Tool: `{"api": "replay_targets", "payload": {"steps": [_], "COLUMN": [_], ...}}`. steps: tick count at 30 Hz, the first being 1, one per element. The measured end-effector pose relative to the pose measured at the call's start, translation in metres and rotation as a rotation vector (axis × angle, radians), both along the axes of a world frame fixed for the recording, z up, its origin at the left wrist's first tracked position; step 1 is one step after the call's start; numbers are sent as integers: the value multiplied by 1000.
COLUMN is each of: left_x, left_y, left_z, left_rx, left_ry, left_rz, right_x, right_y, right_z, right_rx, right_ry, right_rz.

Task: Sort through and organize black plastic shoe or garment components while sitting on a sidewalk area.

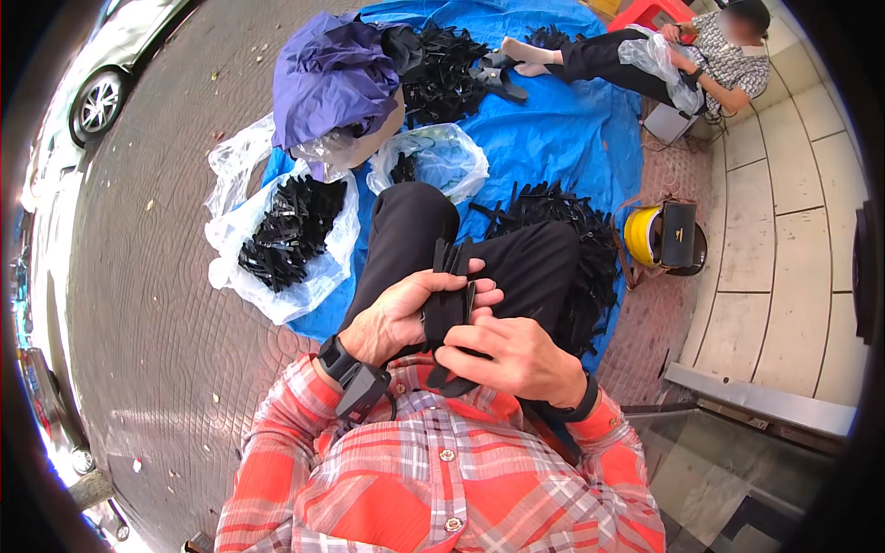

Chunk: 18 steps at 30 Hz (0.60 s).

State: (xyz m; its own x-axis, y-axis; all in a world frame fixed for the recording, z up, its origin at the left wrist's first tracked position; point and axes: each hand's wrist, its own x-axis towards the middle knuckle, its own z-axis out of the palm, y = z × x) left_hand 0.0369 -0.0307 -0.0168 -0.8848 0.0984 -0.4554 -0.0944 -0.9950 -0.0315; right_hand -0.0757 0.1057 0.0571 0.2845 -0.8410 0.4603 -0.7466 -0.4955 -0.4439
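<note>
My left hand holds a bundle of flat black straps above my lap, its thumb across them and fingers behind. The strap ends stick up past the thumb. My right hand is closed at the bundle's lower right, fingers pinching a black strap against it. Loose strap ends hang below, in front of my shirt. What exactly the right fingertips grip is partly hidden. By my right knee lies a heap of similar black straps. A clear plastic bag full of black pieces sits left of my legs.
A blue tarp covers the ground. Beyond my knees are another plastic bag, a purple cover and another black heap. A yellow round container with a black bag stands right. Another person sits far right.
</note>
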Motion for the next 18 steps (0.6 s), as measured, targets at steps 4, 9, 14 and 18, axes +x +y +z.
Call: {"api": "replay_targets", "payload": {"steps": [4, 9, 14, 18], "left_x": [7, 6, 3, 5], "left_y": [-6, -11, -10, -9], "left_z": [-1, 2, 1, 0], "left_rx": [-66, 15, 15, 25], "left_ry": [35, 155, 191, 156], "left_rz": [30, 11, 35, 7], "right_x": [-17, -47, -45, -31], "right_y": [10, 19, 23, 3], "right_z": [7, -3, -13, -17], "right_rx": [-91, -172, 129, 227], "right_ry": [-604, -1225, -1745, -769], "right_rz": [-264, -414, -444, -349]}}
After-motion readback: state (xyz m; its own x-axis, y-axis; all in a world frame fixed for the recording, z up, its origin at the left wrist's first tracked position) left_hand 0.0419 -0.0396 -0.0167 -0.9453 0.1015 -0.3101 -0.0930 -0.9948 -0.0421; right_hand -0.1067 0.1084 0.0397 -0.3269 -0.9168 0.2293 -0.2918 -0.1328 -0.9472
